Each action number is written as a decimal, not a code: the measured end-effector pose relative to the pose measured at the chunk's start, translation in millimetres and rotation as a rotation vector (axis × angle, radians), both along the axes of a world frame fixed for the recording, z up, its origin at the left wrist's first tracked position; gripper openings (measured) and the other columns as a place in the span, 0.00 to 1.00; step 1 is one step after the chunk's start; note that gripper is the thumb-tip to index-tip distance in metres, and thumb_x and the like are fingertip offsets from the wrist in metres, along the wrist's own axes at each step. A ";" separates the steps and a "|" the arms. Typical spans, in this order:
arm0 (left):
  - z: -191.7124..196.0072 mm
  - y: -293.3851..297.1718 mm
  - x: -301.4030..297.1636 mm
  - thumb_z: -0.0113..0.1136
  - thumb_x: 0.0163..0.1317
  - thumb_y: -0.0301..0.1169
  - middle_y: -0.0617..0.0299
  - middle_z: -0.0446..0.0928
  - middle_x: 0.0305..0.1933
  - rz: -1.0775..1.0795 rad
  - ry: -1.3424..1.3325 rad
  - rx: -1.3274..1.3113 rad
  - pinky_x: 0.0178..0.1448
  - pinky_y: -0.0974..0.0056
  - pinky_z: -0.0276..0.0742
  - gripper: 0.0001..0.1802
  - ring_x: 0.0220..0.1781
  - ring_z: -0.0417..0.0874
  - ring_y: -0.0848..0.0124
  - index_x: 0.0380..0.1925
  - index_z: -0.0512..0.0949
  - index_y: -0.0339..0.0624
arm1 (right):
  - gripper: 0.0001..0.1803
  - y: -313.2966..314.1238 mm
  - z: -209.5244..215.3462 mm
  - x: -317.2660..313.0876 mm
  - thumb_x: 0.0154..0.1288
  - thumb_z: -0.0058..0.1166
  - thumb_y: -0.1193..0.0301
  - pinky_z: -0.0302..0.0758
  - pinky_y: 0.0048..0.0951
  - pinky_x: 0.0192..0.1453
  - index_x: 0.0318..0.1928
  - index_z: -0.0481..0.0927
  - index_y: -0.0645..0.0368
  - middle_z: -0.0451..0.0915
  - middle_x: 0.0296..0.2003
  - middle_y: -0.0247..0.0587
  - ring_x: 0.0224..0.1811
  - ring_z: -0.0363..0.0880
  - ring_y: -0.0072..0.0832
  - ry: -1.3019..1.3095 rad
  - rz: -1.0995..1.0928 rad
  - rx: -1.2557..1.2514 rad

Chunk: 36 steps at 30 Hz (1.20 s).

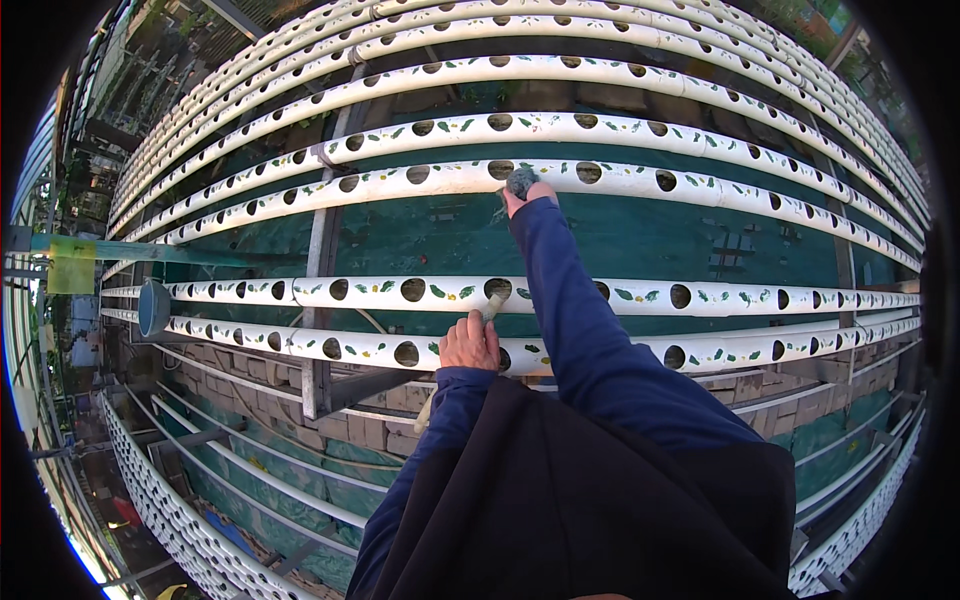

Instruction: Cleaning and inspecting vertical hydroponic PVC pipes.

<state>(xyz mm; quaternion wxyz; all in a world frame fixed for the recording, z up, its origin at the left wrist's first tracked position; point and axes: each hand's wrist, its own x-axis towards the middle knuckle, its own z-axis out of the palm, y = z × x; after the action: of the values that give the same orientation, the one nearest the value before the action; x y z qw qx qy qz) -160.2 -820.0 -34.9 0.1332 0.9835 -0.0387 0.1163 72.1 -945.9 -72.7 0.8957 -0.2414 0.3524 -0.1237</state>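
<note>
My left hand (469, 342) is closed around a pale, tube-like length (491, 306), probably a hose. One end reaches a round hole in a white pipe (550, 292), and another pale piece hangs below my wrist. Farther out, my right arm stretches across to the white pipe beyond (455, 181). My right hand (534, 194) is closed on a grey-blue, fuzzy wad (521, 180), like a scrubbing pad, beside one of that pipe's holes. Green leaf-like marks and small yellow spots dot the pipes. Part of the wad is hidden by my fingers.
More white holed pipes (560, 67) run in rows beyond. A grey metal support (322, 235) crosses beneath them. At the left hangs a blue-grey bucket (154, 307). Green sheeting (640, 235) lies under the pipes, and brick paving (367, 432) shows nearer me.
</note>
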 end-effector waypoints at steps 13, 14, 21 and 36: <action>3.9 -5.1 3.4 0.54 0.59 0.33 0.55 0.74 0.29 -0.033 0.009 -0.028 0.37 0.52 0.70 0.12 0.33 0.77 0.55 0.41 0.70 0.40 | 0.17 -85.6 1.8 14.6 0.53 0.51 0.75 0.68 0.36 0.50 0.44 0.82 0.48 0.73 0.43 0.36 0.49 0.69 0.38 -0.010 0.156 -2.179; 3.1 -5.7 1.7 0.54 0.59 0.33 0.55 0.74 0.29 -0.041 0.001 -0.042 0.37 0.52 0.70 0.12 0.33 0.77 0.55 0.41 0.70 0.40 | 0.17 -100.8 0.0 22.9 0.53 0.51 0.75 0.68 0.36 0.50 0.44 0.81 0.47 0.73 0.44 0.37 0.49 0.69 0.38 0.064 0.174 -2.197; -3.9 -0.7 -0.2 0.54 0.58 0.36 0.57 0.72 0.28 -0.015 -0.058 0.010 0.34 0.54 0.70 0.13 0.31 0.76 0.58 0.39 0.71 0.40 | 0.17 -174.9 -6.0 -24.0 0.59 0.49 0.74 0.71 0.38 0.49 0.47 0.79 0.38 0.71 0.45 0.44 0.51 0.69 0.42 0.170 0.138 -2.289; 1.8 -9.5 -3.1 0.52 0.59 0.32 0.49 0.76 0.33 0.005 0.001 -0.003 0.41 0.51 0.70 0.14 0.37 0.76 0.50 0.42 0.71 0.35 | 0.19 -224.9 -65.5 -25.2 0.62 0.44 0.77 0.78 0.46 0.43 0.55 0.67 0.52 0.69 0.52 0.47 0.48 0.74 0.39 0.319 -0.381 0.014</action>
<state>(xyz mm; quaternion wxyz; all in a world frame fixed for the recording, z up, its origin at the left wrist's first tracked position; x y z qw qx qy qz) -163.3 -829.6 -33.1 0.1346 0.9834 -0.0358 0.1161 46.9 -1170.8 -138.2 0.7910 -0.1806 0.5292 -0.2483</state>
